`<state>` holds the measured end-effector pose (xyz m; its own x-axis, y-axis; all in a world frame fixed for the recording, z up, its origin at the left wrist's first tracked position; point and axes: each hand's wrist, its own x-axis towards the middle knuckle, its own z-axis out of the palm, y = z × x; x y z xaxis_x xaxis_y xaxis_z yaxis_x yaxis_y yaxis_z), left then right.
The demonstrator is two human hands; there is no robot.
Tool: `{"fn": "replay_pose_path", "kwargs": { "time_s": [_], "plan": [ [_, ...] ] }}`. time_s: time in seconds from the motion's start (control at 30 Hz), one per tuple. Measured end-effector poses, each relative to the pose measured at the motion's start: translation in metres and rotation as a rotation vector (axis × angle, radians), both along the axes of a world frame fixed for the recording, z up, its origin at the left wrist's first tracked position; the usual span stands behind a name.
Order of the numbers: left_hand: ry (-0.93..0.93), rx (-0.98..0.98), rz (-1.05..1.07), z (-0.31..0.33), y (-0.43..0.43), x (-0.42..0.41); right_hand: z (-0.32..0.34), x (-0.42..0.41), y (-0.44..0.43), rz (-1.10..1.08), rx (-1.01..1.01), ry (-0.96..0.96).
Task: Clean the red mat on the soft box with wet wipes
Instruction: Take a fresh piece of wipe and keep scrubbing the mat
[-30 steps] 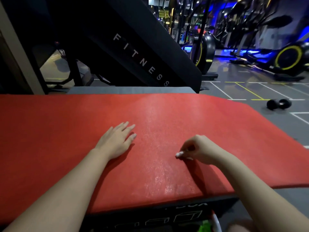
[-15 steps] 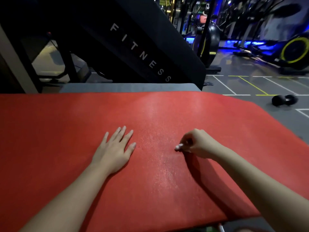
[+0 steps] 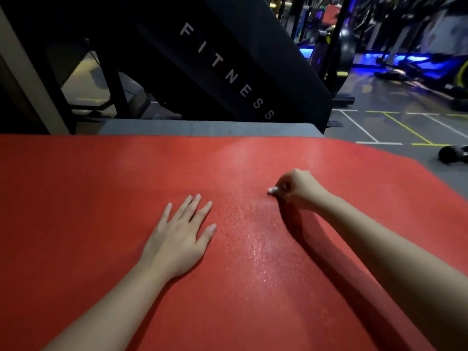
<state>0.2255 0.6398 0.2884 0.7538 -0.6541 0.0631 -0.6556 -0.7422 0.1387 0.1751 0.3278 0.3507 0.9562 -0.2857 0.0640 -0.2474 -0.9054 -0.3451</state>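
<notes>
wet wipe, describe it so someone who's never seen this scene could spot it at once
Start at the big red mat filling the lower frame. On its right half the right hand is curled. The wet wipe is the small white wad pinched at its fingertips; the flat left hand holds nothing.

Two arms in view, no. of hands: 2. L forearm point(image 3: 114, 307) & R forearm point(image 3: 392, 249) are bare right to the frame edge. L hand point(image 3: 177, 239) has slim fingers point(image 3: 203, 213) w/ short rounded nails; R hand point(image 3: 301, 190) is likewise bare at knuckles & wrist.
</notes>
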Motion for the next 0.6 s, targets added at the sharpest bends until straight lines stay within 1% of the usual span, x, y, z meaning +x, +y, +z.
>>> {"fn": "replay_pose_path", "kwargs": {
  "time_s": [0.07, 0.1, 0.17, 0.27, 0.37, 0.43, 0.6],
  "plan": [
    [0.0, -0.007, 0.003, 0.0, -0.001, -0.001, 0.003, -0.016, 0.0, 0.058, -0.022, 0.093],
    [-0.001, -0.007, 0.003, 0.0, -0.001, -0.001, 0.002, -0.015, -0.002, 0.074, -0.032, 0.103],
    [0.001, -0.004, 0.003, 0.0, -0.001, -0.001, -0.002, 0.0, -0.005, 0.066, -0.045, 0.061],
    [0.001, 0.008, 0.005, 0.003, -0.001, -0.001, -0.007, 0.045, -0.018, -0.031, -0.049, -0.102],
    [0.009, 0.011, 0.004, 0.005, -0.001, -0.001, -0.006, 0.079, -0.035, -0.112, 0.021, -0.138],
    [0.004, 0.013, 0.009, 0.007, -0.001, 0.0, -0.002, 0.085, -0.038, -0.136, 0.056, -0.102],
    [0.001, -0.002, 0.014, 0.005, -0.001, -0.001, -0.003, 0.06, -0.032, 0.06, -0.104, 0.044]
  ]
}}
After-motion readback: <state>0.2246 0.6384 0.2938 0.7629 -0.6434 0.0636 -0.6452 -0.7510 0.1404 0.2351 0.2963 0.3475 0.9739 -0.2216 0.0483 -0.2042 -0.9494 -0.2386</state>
